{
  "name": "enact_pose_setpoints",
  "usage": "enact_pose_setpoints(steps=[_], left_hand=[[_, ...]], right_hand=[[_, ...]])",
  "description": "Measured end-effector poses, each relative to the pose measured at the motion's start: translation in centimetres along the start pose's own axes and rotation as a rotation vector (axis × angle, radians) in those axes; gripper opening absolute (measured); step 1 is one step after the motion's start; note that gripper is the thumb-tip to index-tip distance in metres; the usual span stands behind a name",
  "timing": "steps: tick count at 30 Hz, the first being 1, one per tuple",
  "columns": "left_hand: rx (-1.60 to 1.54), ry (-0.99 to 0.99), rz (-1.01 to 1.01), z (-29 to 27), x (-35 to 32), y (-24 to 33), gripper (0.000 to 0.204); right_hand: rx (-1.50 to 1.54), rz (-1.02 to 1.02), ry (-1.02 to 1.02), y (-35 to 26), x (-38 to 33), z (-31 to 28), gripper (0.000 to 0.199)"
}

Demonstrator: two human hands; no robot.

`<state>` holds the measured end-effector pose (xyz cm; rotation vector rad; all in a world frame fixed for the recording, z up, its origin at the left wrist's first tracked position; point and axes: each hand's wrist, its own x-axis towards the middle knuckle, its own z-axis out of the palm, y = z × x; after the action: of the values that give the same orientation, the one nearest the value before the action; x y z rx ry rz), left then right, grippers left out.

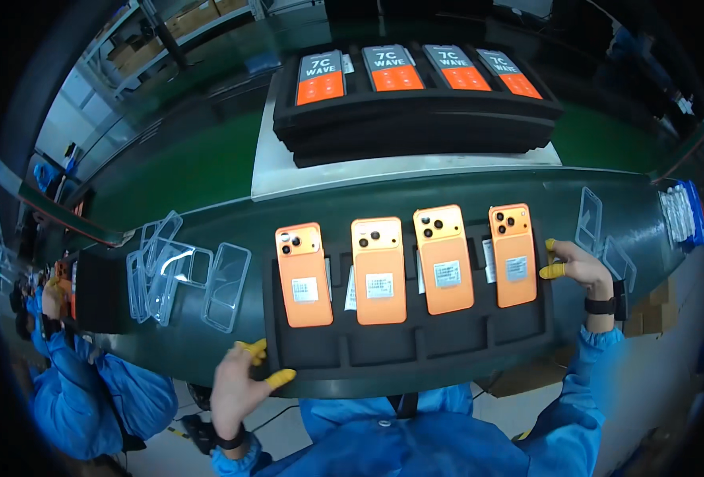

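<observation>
A black foam tray (447, 354) lies on the green work surface in front of me. Four slots' worth of phones would be several: an orange phone (306, 274) at the left, another orange phone (380, 306), a third orange phone (445, 292) and the rightmost orange phone (516, 246) lie back side up, each with a white label. My left hand (240, 385), in yellow finger cots, is at the tray's near left corner, thumb and fingers spread. At its right edge, beside the rightmost phone, my right hand (582, 266) has its yellow-tipped fingers apart. Whether either hand grips the tray is unclear.
Clear plastic cases (226, 286) lie loosely at the left, and more clear cases (589, 219) at the right. Beyond stand stacked black trays (415, 123) with grey-and-orange phones on a white board (266, 171). A blue-and-white bundle (682, 215) sits far right; a co-worker (97, 393) works at left.
</observation>
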<state>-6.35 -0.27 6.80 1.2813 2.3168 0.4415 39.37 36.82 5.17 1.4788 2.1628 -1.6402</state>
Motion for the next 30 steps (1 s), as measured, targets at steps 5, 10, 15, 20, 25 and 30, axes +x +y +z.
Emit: enact_pose_setpoints(steps=[5, 10, 15, 20, 25, 30], left_hand=[[0.086, 0.321, 0.265, -5.6, 5.3, 3.8, 0.063], [-0.228, 0.536, 0.384, -5.0, 20.1, 9.2, 0.089], [-0.041, 0.824, 0.38, -1.7, 29.6, 10.5, 0.062], [-0.009, 1.029, 0.599, -1.2, 32.5, 10.5, 0.046], [-0.032, 0.909, 0.533, -3.9, 33.1, 11.2, 0.052], [-0.167, 0.943, 0.644, -4.9, 28.3, 14.0, 0.063]], right_hand=[[-0.462, -0.099, 0.057, -5.0, -1.3, -3.8, 0.04], [-0.474, -0.272, 0.728, -9.0, 3.1, -7.6, 0.049], [-0.396, -0.519, 1.059, -16.7, 2.5, -3.6, 0.05], [-0.078, -1.716, 0.582, -23.7, -6.7, 4.3, 0.053], [-0.157, -1.742, 0.826, -23.5, -11.7, 2.7, 0.054], [-0.246, -1.609, 1.059, -22.1, -13.8, 1.7, 0.054]])
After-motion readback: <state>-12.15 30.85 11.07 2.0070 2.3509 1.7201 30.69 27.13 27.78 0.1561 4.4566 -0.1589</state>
